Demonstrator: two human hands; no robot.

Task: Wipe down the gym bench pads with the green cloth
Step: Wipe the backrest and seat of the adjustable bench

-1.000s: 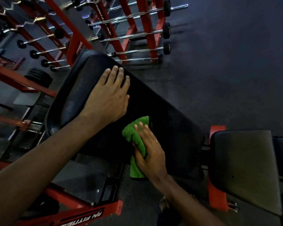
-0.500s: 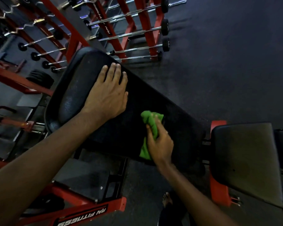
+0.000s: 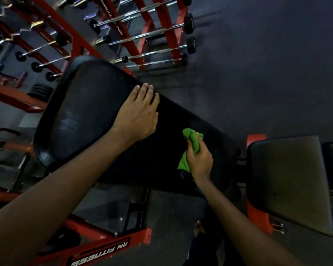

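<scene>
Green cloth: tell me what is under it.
The black bench pad lies under the green cloth, which the right hand grips. The pad's surface beneath the cloth is covered from view.

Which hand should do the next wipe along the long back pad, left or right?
Right, probably. The right hand grips the green cloth over the back pad; the left hand lies flat on the pad, holding nothing.
</scene>
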